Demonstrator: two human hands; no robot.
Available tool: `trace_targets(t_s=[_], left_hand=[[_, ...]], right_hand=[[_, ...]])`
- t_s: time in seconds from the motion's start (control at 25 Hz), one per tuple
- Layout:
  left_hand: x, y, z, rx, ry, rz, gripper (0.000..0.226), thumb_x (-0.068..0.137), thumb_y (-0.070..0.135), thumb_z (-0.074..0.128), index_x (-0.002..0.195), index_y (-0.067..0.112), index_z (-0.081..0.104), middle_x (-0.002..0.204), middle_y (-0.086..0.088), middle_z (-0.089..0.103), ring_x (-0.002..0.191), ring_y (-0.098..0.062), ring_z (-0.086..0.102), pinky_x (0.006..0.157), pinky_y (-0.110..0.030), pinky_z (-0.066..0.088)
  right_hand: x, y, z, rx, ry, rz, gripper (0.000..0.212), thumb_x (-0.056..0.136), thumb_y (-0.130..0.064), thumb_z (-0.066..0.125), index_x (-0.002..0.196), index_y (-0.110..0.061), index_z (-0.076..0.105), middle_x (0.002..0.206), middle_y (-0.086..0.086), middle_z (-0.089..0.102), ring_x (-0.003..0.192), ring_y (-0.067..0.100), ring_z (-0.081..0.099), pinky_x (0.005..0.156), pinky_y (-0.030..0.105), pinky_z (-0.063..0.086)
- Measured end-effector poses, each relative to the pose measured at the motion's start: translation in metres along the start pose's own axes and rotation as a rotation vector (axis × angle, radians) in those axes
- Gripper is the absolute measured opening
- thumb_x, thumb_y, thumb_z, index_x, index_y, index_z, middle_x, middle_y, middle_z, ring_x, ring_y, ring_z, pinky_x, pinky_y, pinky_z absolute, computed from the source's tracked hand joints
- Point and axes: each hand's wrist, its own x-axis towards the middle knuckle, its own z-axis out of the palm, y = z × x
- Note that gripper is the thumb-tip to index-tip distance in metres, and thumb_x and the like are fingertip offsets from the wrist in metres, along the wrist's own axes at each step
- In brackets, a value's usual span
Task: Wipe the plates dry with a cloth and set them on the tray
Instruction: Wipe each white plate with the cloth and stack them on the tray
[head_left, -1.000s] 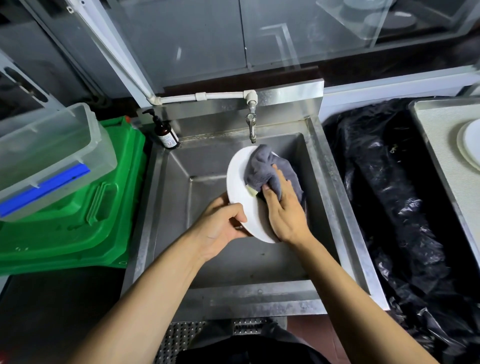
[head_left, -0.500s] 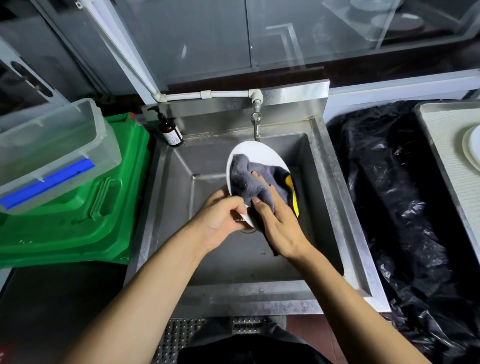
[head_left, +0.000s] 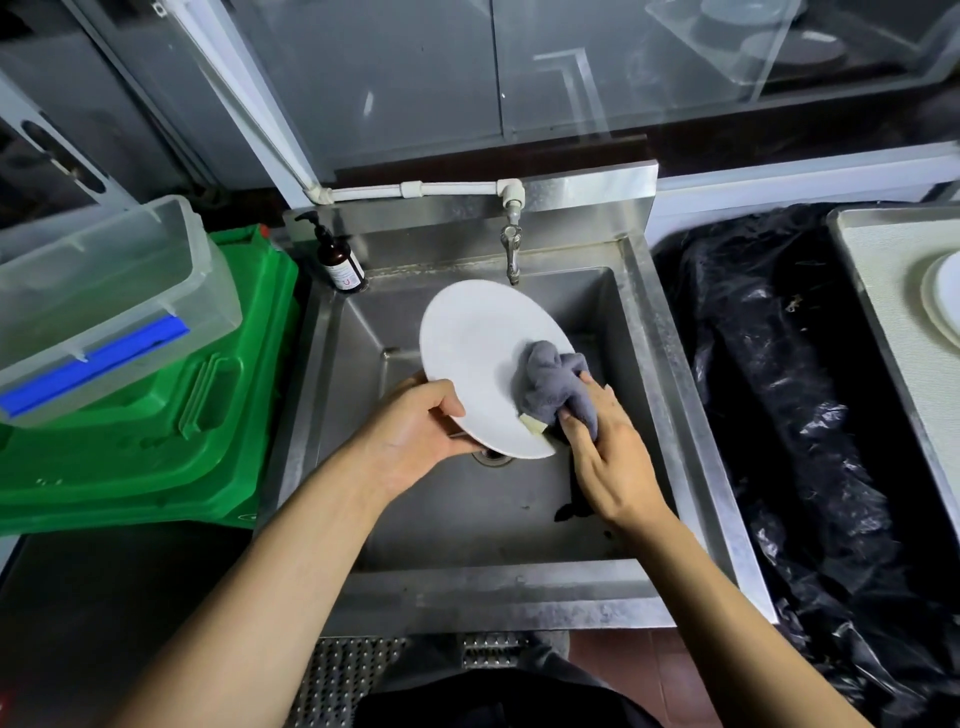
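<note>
A white plate (head_left: 472, 348) is held tilted above the steel sink (head_left: 670, 395). My left hand (head_left: 415, 431) grips its lower left rim, thumb on the face. My right hand (head_left: 608, 452) holds a bunched grey cloth (head_left: 550, 384) against the plate's lower right part; a yellow corner of the cloth peeks out below. At the far right, a tray (head_left: 883, 322) with a pale liner carries other white plates (head_left: 943, 296), cut off by the frame edge.
A tap (head_left: 511, 249) hangs over the sink's back wall, with a brown pump bottle (head_left: 338, 262) at the back left corner. Green bins (head_left: 156, 410) under a clear plastic box (head_left: 98, 306) stand left. A black plastic bag (head_left: 779, 415) fills the gap between sink and tray.
The plate has turned so its face shows more fully. The cloth has slid from the plate's middle down to its lower right part, my right hand moving with it.
</note>
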Motion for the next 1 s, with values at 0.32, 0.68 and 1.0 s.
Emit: trace_targets(t_s=[0.32,0.68,1.0], left_hand=[[0.009,0.021,0.002,-0.201,0.016,-0.093,0.055,0.069,-0.007,0.038,0.121,-0.003,0.055,0.119,-0.028,0.068,0.097,-0.044,0.071,0.070,-0.062,0.058],[0.023,0.019,-0.004,-0.049,0.044,-0.179,0.035,0.092,0.027,0.067,0.118,0.007,0.056,0.120,-0.026,0.068,0.100,-0.044,0.071,0.079,-0.054,0.061],[0.031,-0.024,-0.025,0.191,0.292,-0.170,0.022,0.084,0.011,0.064,0.106,0.012,0.064,0.117,-0.009,0.064,0.112,-0.030,0.061,0.092,-0.040,0.056]], right_hand=[[0.011,-0.016,-0.003,-0.278,0.123,-0.316,0.028,0.085,-0.019,0.081,0.097,-0.025,0.056,0.091,-0.011,0.056,0.084,0.017,0.052,0.073,0.024,0.037],[0.018,-0.026,0.000,0.238,0.083,0.230,0.029,0.090,-0.040,0.077,0.078,-0.018,0.063,0.053,0.001,0.067,0.046,0.009,0.063,0.044,0.025,0.047],[0.033,-0.012,-0.015,0.758,0.158,0.673,0.025,0.079,-0.033,0.087,0.091,-0.011,0.081,0.091,0.013,0.079,0.079,0.022,0.077,0.063,0.033,0.061]])
